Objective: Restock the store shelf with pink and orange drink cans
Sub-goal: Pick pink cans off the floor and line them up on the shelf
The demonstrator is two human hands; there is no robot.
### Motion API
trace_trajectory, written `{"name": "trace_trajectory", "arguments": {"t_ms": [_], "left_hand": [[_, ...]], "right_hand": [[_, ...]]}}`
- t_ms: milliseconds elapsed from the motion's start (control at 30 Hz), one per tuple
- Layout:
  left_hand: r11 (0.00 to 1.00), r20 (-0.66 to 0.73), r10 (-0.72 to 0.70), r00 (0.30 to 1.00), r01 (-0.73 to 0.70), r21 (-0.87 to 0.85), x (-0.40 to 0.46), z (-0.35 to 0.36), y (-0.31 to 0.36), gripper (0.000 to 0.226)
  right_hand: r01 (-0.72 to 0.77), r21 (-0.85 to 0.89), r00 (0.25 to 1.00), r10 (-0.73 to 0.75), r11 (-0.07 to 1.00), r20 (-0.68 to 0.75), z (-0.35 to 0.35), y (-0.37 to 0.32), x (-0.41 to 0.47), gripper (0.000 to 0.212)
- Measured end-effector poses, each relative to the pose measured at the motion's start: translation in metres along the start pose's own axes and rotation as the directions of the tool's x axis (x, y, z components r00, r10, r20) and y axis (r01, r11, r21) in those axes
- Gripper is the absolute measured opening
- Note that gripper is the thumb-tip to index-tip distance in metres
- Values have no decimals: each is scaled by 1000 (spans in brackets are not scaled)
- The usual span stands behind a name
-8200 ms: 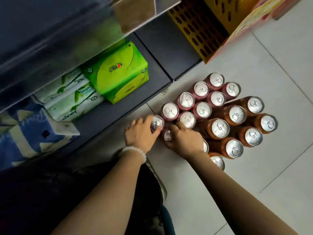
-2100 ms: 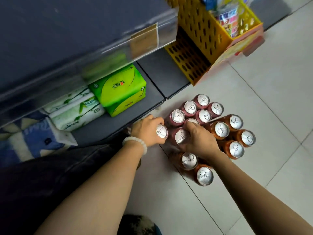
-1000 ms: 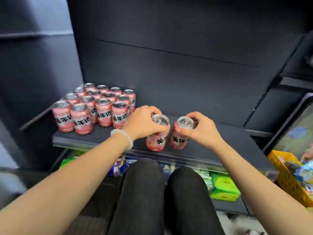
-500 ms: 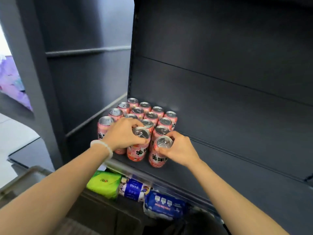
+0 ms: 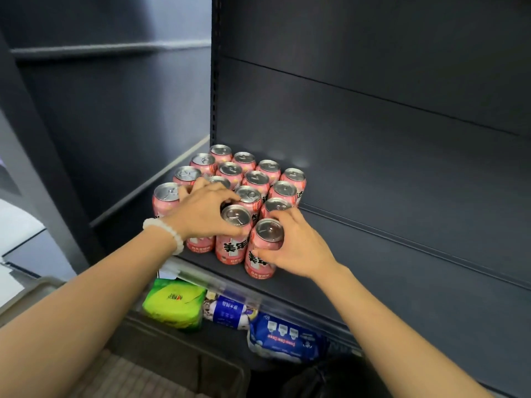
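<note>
Several pink cans (image 5: 256, 179) stand packed in rows at the left end of the dark shelf (image 5: 373, 271). My left hand (image 5: 205, 212) grips a pink can (image 5: 234, 239) at the front of the group, fingers curled round its top. My right hand (image 5: 296, 248) holds another pink can (image 5: 263, 251) just to the right, at the shelf's front edge. Both cans stand upright on the shelf, touching their neighbours. No orange cans are in view.
The shelf stretches bare to the right of the cans. On the lower shelf lie a green tissue pack (image 5: 173, 304), a blue and white pack (image 5: 227, 308) and a blue bag (image 5: 287, 337). A dark upright post (image 5: 214, 67) bounds the shelf on the left.
Both hands have set their pink cans down at the front of the group and pushed them in against the other cans. The camera has come closer.
</note>
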State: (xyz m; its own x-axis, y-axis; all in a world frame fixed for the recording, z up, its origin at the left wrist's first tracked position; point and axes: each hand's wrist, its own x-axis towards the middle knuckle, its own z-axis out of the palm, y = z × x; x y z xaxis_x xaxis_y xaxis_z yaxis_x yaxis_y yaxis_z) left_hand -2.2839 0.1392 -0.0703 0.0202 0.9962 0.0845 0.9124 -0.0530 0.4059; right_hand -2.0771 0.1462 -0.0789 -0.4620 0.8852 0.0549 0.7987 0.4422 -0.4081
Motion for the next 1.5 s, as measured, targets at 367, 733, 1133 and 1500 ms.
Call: {"name": "trace_trajectory", "arguments": {"t_ms": [367, 733, 1133, 1500], "left_hand": [[998, 164, -12, 986, 2, 60, -5, -14, 16, 72], [877, -73, 404, 912, -363, 314, -36, 27, 149, 70], [587, 182, 755, 630, -774, 238, -100, 173, 385, 74], [509, 367, 809, 458, -859, -50, -192, 354, 519, 53]], "right_hand": [[4, 66, 996, 2, 998, -84, 9, 0, -9, 83], [-132, -245, 955, 58, 960, -291, -61, 87, -120, 54], [-595, -261, 766, 439, 760, -469, -88, 226, -370, 60], [-862, -38, 471, 768, 506, -434, -21, 320, -552, 57]]}}
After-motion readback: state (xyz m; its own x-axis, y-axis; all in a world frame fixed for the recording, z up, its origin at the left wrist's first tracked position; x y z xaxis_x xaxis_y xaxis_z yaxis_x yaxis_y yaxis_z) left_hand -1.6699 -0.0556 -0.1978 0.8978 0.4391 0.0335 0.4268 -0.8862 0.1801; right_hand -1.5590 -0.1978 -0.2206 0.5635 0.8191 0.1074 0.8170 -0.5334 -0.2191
